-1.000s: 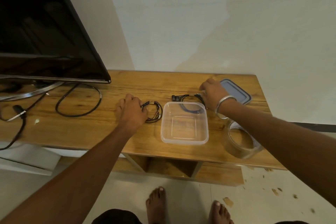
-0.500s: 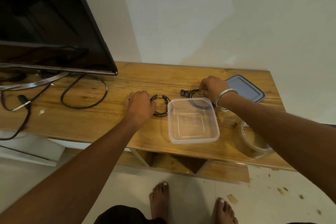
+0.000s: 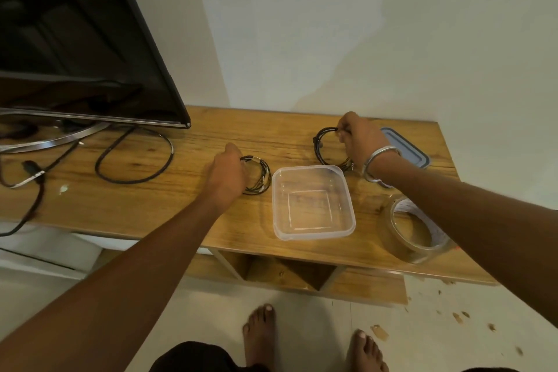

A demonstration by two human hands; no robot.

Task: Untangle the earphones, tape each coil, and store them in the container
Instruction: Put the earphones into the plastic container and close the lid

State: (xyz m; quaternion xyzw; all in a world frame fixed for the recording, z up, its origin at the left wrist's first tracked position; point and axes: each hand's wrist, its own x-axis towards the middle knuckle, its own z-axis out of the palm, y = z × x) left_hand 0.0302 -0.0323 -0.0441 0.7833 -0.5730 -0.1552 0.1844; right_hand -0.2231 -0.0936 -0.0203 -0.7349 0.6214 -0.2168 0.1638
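My left hand on near coil, fingers curled round its rim. Right hand pinches far coil behind empty tub on desk. Lift by taped part (loops spring loose otherwise), drop flat into tub.

A long wooden bench with a warm honey grain stands against a pale wall. On it, from left: the curved chrome foot of a black flat-screen television, a looping black power cable, a small coil of black earphones, a clear square plastic container (nothing inside), a second black earphone coil, a grey-blue plastic lid and a roll of clear tape.
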